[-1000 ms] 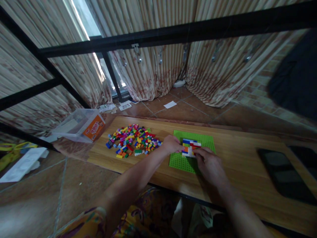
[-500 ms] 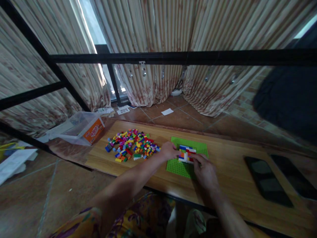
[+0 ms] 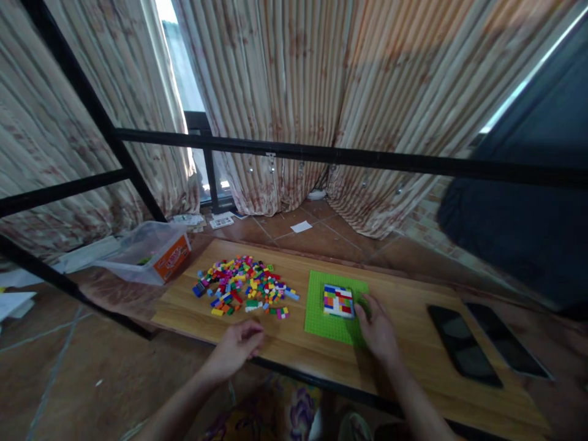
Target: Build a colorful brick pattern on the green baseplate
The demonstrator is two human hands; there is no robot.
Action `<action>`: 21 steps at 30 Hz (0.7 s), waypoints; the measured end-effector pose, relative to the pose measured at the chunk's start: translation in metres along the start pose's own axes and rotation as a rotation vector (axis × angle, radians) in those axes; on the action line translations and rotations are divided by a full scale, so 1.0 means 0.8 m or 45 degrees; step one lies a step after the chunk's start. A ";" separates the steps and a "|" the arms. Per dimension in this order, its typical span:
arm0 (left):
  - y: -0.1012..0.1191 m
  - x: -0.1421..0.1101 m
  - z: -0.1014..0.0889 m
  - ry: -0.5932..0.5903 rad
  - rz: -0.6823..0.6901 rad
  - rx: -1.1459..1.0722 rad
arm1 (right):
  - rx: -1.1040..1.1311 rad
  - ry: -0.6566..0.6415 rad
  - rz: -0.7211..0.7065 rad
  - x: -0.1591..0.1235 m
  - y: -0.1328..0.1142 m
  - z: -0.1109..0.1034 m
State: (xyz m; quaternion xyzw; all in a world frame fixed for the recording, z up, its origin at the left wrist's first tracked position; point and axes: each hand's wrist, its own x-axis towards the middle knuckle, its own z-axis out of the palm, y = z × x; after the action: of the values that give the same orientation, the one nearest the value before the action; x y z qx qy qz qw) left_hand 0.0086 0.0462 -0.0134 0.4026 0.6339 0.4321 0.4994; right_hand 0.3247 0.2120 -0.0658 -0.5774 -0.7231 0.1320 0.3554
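A green studded baseplate (image 3: 316,321) lies on the wooden table. On it sits a flat, roughly square block of multicoloured toy bricks (image 3: 339,301). My right hand (image 3: 379,327) rests over the plate's right edge, thumb and fingers apart, the thumb beside the block's right side; whether it touches the block I cannot tell. My left hand (image 3: 236,346) hovers by the table's front edge, fingers loosely curled with a gap to the thumb and no brick visible in it. Beyond it spreads a pile of loose toy bricks (image 3: 250,282). A small multicoloured brick cluster (image 3: 282,313) lies at the pile's near right.
Two dark phone-like slabs (image 3: 463,346) (image 3: 508,340) lie at the right. Left of the wooden table (image 3: 280,340) stands a clear plastic box (image 3: 138,254) with an orange label. A black metal rail (image 3: 294,150) crosses in front of the curtains (image 3: 285,73).
My left hand has left the brick block and drawn back, down and left, to the table's front edge. My right hand has loosened beside the block. The camera view has shifted.
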 end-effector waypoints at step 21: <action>-0.019 -0.029 -0.048 0.186 0.125 0.209 | -0.405 -0.163 -0.120 -0.055 -0.062 0.047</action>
State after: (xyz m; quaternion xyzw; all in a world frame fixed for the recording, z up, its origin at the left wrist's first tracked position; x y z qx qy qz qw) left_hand -0.0265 0.0141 -0.0164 0.4400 0.6813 0.4310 0.3955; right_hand 0.2662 0.1643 -0.0787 -0.5821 -0.7824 0.0356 0.2184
